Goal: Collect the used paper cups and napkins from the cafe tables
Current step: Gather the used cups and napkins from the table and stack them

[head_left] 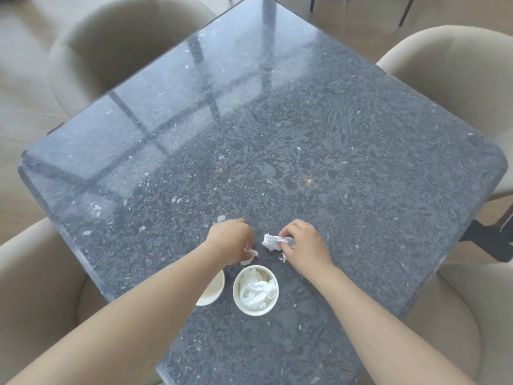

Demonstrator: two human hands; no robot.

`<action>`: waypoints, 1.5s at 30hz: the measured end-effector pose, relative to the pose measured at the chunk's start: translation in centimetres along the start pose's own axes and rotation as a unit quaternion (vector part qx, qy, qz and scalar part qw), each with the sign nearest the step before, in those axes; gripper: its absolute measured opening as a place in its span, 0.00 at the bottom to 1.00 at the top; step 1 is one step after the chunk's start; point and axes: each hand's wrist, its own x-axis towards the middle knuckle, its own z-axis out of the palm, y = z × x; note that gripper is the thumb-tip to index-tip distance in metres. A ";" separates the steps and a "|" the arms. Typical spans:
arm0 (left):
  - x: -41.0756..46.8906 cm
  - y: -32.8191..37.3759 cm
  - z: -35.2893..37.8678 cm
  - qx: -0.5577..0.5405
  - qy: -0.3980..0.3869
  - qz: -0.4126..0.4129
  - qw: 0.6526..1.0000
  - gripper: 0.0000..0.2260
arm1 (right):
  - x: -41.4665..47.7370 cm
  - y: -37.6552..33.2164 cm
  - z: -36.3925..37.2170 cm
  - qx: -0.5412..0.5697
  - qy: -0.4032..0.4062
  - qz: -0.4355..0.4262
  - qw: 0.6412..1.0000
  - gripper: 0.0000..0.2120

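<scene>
Left hand (230,240), palm down, pinches napkin scrap (249,256); right hand (304,245) grips crumpled napkin (273,242).

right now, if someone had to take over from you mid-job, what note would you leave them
Left hand: fingers curled on a small napkin scrap, low over the table.
Right hand: pinches a crumpled napkin.
Cups: the stuffed cup stands upright near the table's near corner, holding napkins. The second cup stands beside it, partly under the left forearm, and looks empty.
Done: some napkins are in one cup.
Left: drop both held pieces into a cup, then carry both cups off.
</scene>
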 end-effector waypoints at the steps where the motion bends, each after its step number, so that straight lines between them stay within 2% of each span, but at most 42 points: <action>1: -0.1 0.0 0.0 -0.005 0.007 -0.003 1.000 0.09 | -0.1 -0.1 -0.2 0.003 0.000 0.005 1.000 0.01; 5: -1.0 -0.4 -1.4 -0.092 0.061 -0.030 0.993 0.09 | -0.8 -0.8 -1.0 0.021 0.009 0.021 1.000 0.04; 9: -3.6 -0.7 -3.5 -0.150 0.111 -0.044 0.981 0.06 | -1.8 -1.8 -2.1 0.070 0.036 0.021 0.997 0.03; 15: -9.0 0.5 -4.4 -0.189 0.175 -0.024 0.966 0.06 | -4.6 -3.6 -4.3 0.127 0.095 0.028 0.987 0.05; 19: -11.4 2.3 -3.1 -0.212 0.174 -0.001 0.962 0.06 | -7.0 -4.2 -5.1 0.125 0.098 0.017 0.987 0.03; 25: -13.3 3.7 -0.9 -0.155 0.156 -0.005 0.975 0.13 | -10.3 -5.0 -4.9 0.105 0.089 0.003 0.990 0.04; 32: -15.7 3.4 -0.3 -0.143 0.186 -0.020 0.972 0.13 | -11.8 -7.0 -3.7 0.110 0.044 -0.029 0.993 0.07; 37: -16.7 3.9 0.0 -0.161 0.210 -0.018 0.964 0.23 | -12.1 -7.6 -3.1 0.092 0.027 -0.044 0.994 0.08; 38: -16.8 4.0 0.0 -0.165 0.217 -0.013 0.962 0.21 | -12.2 -7.6 -3.1 0.091 0.026 -0.049 0.994 0.07; 41: -16.8 4.3 -0.2 -0.151 0.232 -0.011 0.961 0.07 | -12.2 -7.5 -3.2 0.091 0.028 -0.061 0.994 0.06; 45: -16.7 4.3 -0.2 -0.151 0.253 -0.042 0.955 0.05 | -12.2 -7.1 -3.7 0.085 0.042 -0.058 0.994 0.05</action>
